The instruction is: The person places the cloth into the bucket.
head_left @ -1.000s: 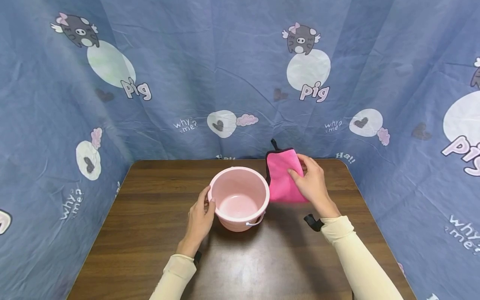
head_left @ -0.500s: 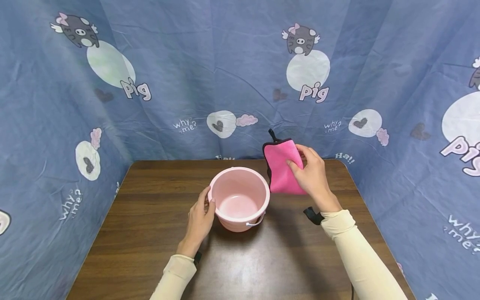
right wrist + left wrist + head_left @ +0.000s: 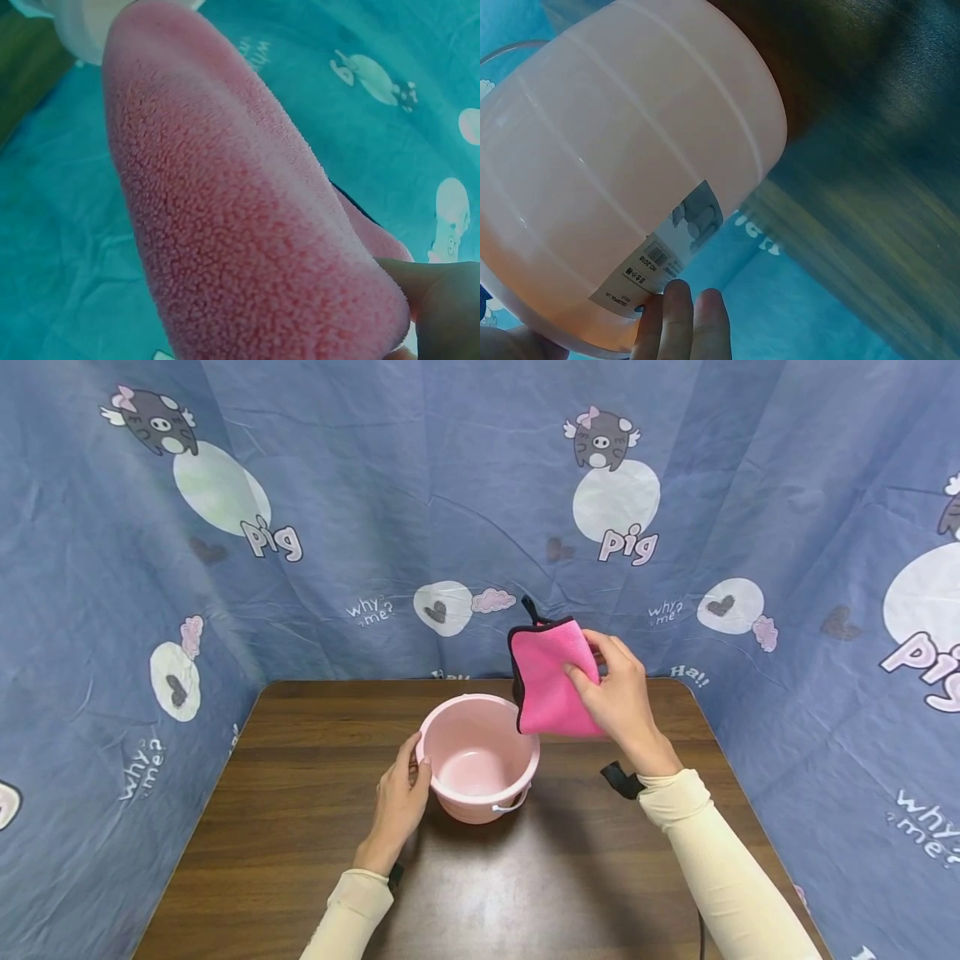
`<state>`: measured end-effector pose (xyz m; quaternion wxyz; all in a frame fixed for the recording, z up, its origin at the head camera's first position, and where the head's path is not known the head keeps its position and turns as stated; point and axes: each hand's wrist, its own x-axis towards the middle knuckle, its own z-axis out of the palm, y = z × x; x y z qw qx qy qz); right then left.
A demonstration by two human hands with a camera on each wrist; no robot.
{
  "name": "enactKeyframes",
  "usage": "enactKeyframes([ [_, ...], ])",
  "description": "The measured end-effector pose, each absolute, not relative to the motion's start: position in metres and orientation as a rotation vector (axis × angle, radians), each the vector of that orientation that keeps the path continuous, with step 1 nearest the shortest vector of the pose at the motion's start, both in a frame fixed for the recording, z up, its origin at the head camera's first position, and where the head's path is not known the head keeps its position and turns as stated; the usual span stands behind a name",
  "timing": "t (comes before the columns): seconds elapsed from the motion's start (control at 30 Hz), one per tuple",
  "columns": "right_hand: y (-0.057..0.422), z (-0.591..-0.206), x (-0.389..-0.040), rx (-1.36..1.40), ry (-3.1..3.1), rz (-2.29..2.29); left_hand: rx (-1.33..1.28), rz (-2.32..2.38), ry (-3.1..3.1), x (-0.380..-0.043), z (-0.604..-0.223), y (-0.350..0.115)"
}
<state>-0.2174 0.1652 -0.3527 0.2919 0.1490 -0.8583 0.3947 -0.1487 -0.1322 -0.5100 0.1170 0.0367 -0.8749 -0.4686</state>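
A light pink bucket point(image 3: 477, 752) stands upright on the table, its inside bare and its thin handle hanging at the front right. My left hand point(image 3: 399, 806) grips its left rim, thumb at the edge and fingers along the outer wall, near a printed label point(image 3: 660, 255) in the left wrist view. A folded bright pink towel point(image 3: 555, 681) with black edging and a black loop is pinched between the thumb and fingers of my right hand point(image 3: 621, 702). The towel hangs in the air, its lower left corner overlapping the bucket's right rim in the head view.
The brown wooden table point(image 3: 300, 835) reaches back to a blue curtain point(image 3: 337, 527) printed with cartoon pigs, which encloses the back and both sides. A black strap point(image 3: 622, 781) sits at my right wrist.
My right hand has lifted the towel from beside the bucket and carried it up and left toward the bucket's rim. The left hand and the bucket have stayed in place.
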Motion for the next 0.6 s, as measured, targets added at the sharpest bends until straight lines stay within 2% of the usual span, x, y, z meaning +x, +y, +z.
enactKeyframes([
  [0.6,0.133,-0.348,-0.215,0.467,-2.303,1.162,0.117,-1.387,-2.565,-0.148,-0.510,-0.133],
])
